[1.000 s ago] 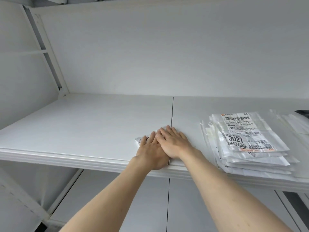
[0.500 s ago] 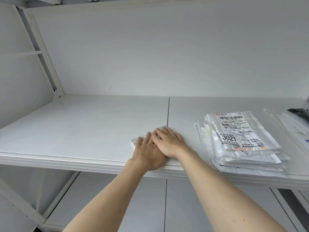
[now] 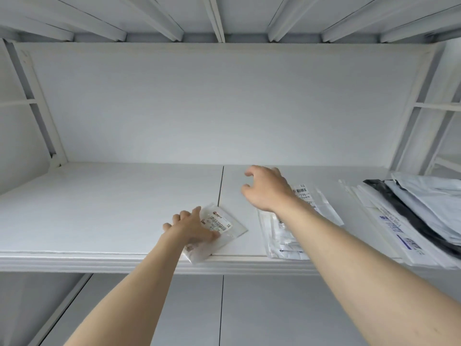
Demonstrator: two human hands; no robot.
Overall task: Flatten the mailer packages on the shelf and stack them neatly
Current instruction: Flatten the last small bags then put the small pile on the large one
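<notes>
Small clear mailer (image 3: 219,227) beside the shelf seam (image 3: 220,186), now pressed by the left hand (image 3: 190,227) alone with straight fingers, the right hand (image 3: 265,188) having lifted off, fingers loosely curled and empty, above the flattened stack (image 3: 287,236): flattening apparently done, stacking next.

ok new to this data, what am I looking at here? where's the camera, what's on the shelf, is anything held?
No robot here: a person's two bare hands, filmed by one wide-angle camera worn on the head. They face a white shelf. The left hand lies on a small clear mailer near the front edge, thumb along its side. The right hand hovers above the shelf, fingers loosely curled, nothing in its grip. Under the right forearm lies a stack of flat mailers. Farther right sits a looser pile of mailers, one of them black.
</notes>
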